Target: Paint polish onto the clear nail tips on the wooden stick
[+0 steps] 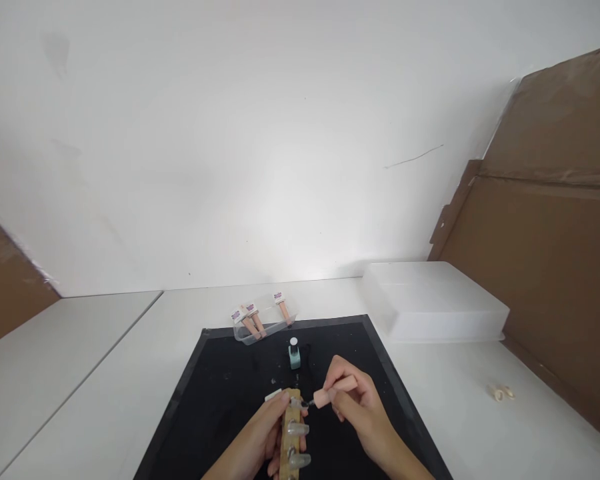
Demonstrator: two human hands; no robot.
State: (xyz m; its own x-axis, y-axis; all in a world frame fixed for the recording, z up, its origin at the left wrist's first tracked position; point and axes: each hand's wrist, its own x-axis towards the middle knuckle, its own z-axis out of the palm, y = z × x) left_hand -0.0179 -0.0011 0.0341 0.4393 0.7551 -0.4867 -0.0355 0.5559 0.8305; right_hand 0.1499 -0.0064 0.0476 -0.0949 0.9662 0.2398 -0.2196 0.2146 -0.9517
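My left hand [264,427] is wrapped round a wooden strip [291,445] that carries several clear nail tips. Two of the nail tips [298,428] stick out to the right. In my right hand [356,407] is a small brush [334,391] with a thick peach-coloured handle, pinched between thumb and fingers. The dark tip of the brush is at the uppermost nail tip [297,403]; whether it touches is too small to tell. Just beyond my hands a teal nail polish bottle [294,355] stands upright, with a dark cap that has a white top.
A black mat [220,387] lies under the work on a white table [100,393]. At its far edge sits a clear tray [250,340] with several peach-handled items [283,310] bearing white labels. To the right are a translucent bin [445,313], small cream rings [501,393] and a cardboard wall [550,253].
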